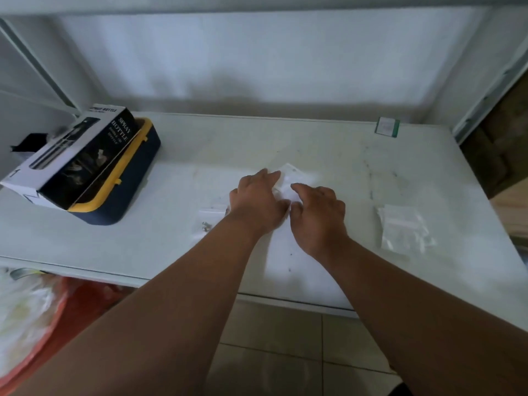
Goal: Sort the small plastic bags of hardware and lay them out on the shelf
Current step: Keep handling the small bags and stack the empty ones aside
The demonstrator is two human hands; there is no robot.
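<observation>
On the white shelf [328, 144], both my hands lie over a clear plastic bag [291, 178] in the middle. My left hand [257, 200] lies flat with straight fingers on the bag's left part. My right hand [318, 212] reaches onto the bag from the right with its fingers stretched forward. Part of the bag is hidden under the hands. Another small bag with a metal screw [210, 217] lies just left of my left wrist. A pile of clear bags [404, 227] rests on the shelf to the right.
A spray bottle box [74, 155] lies tilted on a blue and yellow case [134, 178] at the shelf's left. A small green-edged card [387, 126] stands at the back right. Below the shelf are an orange tub [43, 318] and tiled floor.
</observation>
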